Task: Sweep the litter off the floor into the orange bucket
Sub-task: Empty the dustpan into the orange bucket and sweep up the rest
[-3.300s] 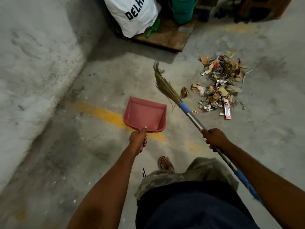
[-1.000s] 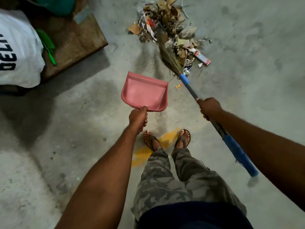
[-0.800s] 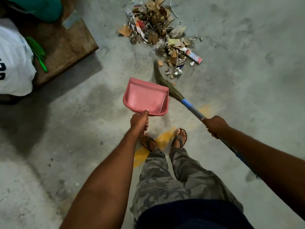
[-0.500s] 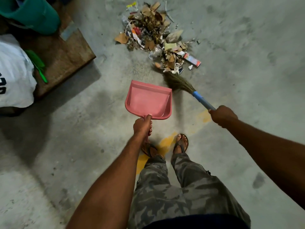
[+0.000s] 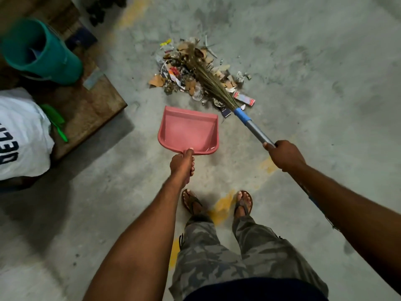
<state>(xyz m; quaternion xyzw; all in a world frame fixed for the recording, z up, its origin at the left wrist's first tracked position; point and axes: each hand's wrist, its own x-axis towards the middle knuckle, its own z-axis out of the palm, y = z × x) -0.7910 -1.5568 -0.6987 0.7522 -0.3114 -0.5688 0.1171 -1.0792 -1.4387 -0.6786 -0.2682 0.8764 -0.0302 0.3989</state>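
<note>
Gripping pink dustpan [image 5: 188,131] handle, left hand [image 5: 181,165], right hand [image 5: 286,155] clasping grass broom [image 5: 217,85] shaft, bristles lying across litter pile [image 5: 184,74], concrete floor [image 5: 314,94].

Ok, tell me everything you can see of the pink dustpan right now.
The dustpan is pink, seemingly plastic: a flat tray with raised back and side walls, nothing visible inside. Its open lip points at the litter pile, short of it, with the broom head beyond its right corner. The left hand grips its handle, thumb on top, hiding most of it. Whether it touches the floor is unclear.
</note>
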